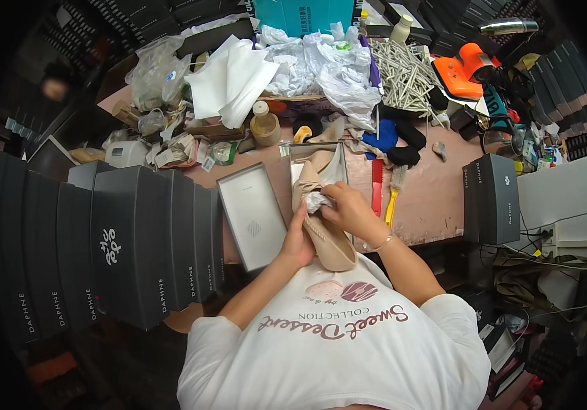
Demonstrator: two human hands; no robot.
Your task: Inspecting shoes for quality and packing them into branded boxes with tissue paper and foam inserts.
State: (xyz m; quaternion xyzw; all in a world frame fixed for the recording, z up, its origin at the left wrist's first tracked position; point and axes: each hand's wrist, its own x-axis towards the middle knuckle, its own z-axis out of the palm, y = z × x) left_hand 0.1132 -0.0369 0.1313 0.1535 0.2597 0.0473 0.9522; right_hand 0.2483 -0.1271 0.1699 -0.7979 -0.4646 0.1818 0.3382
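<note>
Dark boxes [129, 246] stood at left, then a pale lid [253, 215] lay on the bench [433, 198]. The left hand [298, 239] clasped a beige shoe [338, 250] at the bench's near edge; the right hand [348, 208] pinched white paper [316, 201] at its opening. Farther right lay a red brush [377, 188] and a yellow-handled one.

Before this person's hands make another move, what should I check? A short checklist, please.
1. Left hand holding the beige shoe: ok.
2. Right hand at the crumpled white paper in the shoe's opening: ok; whether it is pushing or pulling, cannot tell.
3. Paper out of sight: not ok, it shows between the hands.
4. Grey lid on the open box: not ok, it lies to the box's left.
5. Red brush and yellow-handled brush out of the hands: ok, both lie on the table.
6. Shoe's sole clean: cannot tell, hidden.
</note>
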